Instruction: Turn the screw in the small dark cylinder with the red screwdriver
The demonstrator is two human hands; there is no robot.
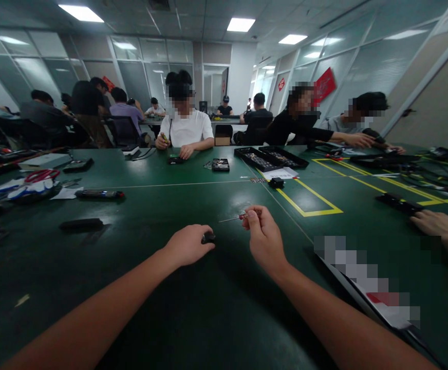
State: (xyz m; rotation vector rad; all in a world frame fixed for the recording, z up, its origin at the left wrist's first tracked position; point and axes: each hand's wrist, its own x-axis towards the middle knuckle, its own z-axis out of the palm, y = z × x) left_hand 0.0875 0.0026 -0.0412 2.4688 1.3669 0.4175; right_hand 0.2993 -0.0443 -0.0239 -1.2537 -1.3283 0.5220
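My left hand point(189, 244) curls half-closed around a small dark part point(207, 238), well short of the surface's point(150, 210) far edge. To its right, the screwdriver point(232, 219) points left, pinched by its handle in my right hand point(263, 234); steadying the part and keeping the shaft straight should work best.

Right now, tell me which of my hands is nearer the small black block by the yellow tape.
Right. The right hand, holding a screwdriver, is on your side of the black block; the left hand is farther off, to the block's left.
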